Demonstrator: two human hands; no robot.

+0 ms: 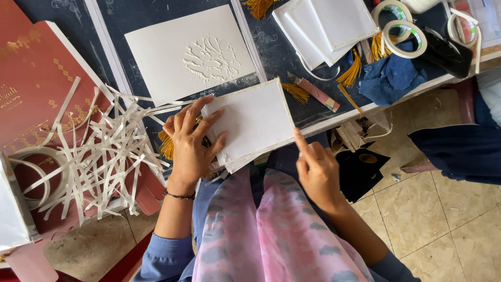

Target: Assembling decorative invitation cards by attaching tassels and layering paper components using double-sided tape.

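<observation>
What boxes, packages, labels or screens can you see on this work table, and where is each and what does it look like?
Red box lid: far left, flat, rectangular, gold ornament.
White card stack: centre, rectangular, pressed by left hand, right hand at its corner.
Embossed white sheet: above it, raised floral relief.
White card pile: top right.
Tape rolls: top right, round, white.
Dark phone: right edge, black.
No lit screen is visible.
</observation>
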